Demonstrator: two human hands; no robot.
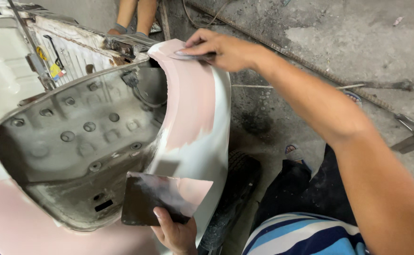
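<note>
My right hand (223, 48) reaches out and presses a thin flat spreader (193, 56) against the top of a curved white car fender (214, 137). A wide band of pink body filler (190, 104) covers the fender's upper face. My left hand (176, 232) is low in the frame and grips a dark flat board (157, 198) smeared with pink filler, held beside the fender's lower part.
The bare grey inner wheel-arch panel (74, 137) with round holes lies left of the fender. A tyre (237, 179) stands below it. Another person's legs (133, 16) stand at the far top. Metal rods (311, 66) lie on the stained concrete floor. My dark trouser leg and sandal (294, 153) are at lower right.
</note>
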